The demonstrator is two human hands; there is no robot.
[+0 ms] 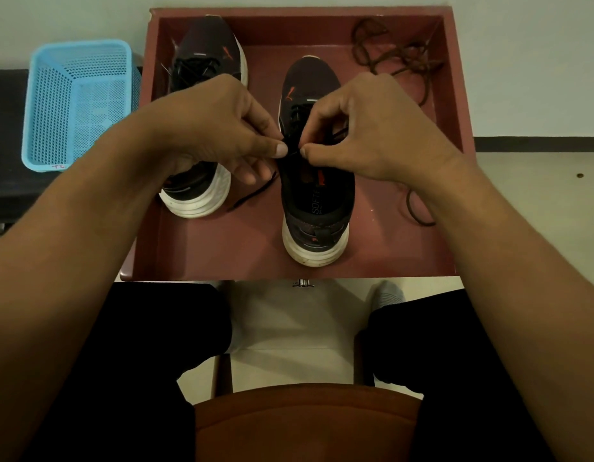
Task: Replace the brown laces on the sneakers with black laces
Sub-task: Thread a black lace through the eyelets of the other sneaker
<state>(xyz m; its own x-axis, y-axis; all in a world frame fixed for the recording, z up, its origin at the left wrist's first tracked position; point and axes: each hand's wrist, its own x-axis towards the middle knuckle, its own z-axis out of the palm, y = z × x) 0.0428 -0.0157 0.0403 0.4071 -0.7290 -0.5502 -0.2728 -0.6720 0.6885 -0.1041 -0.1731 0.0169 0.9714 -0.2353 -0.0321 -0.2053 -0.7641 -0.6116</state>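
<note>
Over the red tray [322, 28], we are pinching the black lace [252, 194] with left hand [222, 128] and right hand [365, 131] atop the right-side sneaker [317, 208], with the brown laces [385, 58] lying discarded in the far corner; we are probably finishing, needing a snug knot next.

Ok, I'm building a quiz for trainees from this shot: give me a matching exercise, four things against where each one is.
Things:
1. blue basket
2. brown laces
3. black lace
4. sneaker on the right

Places:
A. pinched by the left hand and the right hand
B. loose along the right side of the red tray
C. outside the tray, to its left
D. standing in the tray, heel toward the person

Pairs: 1-C, 2-B, 3-A, 4-D.
</note>
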